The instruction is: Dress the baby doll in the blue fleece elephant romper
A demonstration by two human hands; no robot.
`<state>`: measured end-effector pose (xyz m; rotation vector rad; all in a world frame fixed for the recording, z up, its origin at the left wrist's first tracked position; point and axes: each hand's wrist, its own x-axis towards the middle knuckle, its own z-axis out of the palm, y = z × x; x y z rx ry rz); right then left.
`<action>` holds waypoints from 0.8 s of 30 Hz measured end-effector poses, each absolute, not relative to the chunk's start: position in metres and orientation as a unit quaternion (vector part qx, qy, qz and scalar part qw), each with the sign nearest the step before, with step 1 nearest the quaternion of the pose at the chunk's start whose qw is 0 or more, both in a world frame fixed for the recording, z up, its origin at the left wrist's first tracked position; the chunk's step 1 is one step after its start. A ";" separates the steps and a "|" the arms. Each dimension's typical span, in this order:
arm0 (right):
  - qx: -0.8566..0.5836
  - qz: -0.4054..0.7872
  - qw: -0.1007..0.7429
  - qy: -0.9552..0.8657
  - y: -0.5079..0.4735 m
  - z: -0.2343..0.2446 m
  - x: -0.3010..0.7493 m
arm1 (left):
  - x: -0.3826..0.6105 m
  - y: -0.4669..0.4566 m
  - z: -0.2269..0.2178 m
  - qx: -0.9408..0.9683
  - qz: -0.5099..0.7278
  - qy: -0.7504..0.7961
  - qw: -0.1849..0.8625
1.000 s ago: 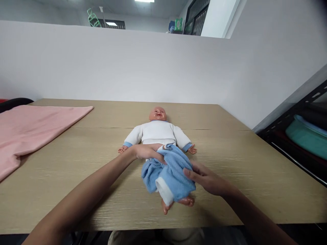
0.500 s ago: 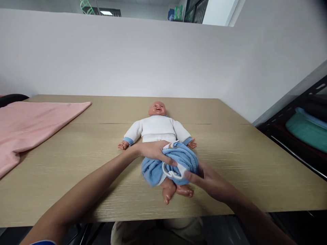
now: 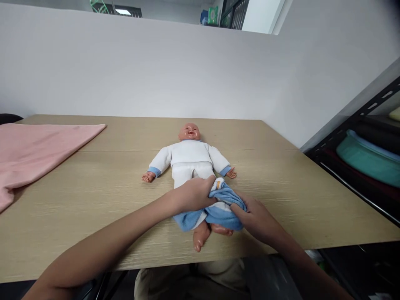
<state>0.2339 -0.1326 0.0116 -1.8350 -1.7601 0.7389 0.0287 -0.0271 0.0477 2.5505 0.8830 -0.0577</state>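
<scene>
A baby doll (image 3: 191, 152) in a white top with blue cuffs lies on its back on the table, head toward the wall. Blue-and-white terry pants (image 3: 223, 214) are bunched around its lower legs, and both feet stick out below. My left hand (image 3: 196, 192) is closed on the upper edge of the pants, over the doll's thigh. At the other side of the bunched cloth, my right hand (image 3: 253, 214) pinches the fabric between thumb and fingers. White cloth covers the doll's hips and upper legs. Some of my fingers are hidden by the pants.
A pink cloth (image 3: 40, 154) is spread over the left of the wooden table (image 3: 118, 166). A white wall (image 3: 150, 66) rises behind the far edge. At right stands a black rack (image 3: 353, 112) with a folded teal item (image 3: 368, 158).
Both hands have shifted the pants' waist, and the bundle looks flatter and more stretched between them. More of the doll's white-covered upper legs shows. The view has moved slightly.
</scene>
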 end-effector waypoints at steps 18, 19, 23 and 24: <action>-0.654 0.383 0.452 -0.470 -0.174 -0.073 0.232 | 0.033 -0.023 0.016 0.836 0.065 0.263 0.478; -0.647 0.391 0.463 -0.463 -0.174 -0.075 0.229 | 0.032 -0.020 0.016 0.828 0.067 0.259 0.493; -0.615 0.409 0.484 -0.469 -0.174 -0.071 0.215 | 0.028 -0.010 0.015 0.805 0.094 0.223 0.541; -0.608 0.402 0.486 -0.482 -0.173 -0.069 0.213 | 0.028 -0.008 0.015 0.797 0.099 0.214 0.556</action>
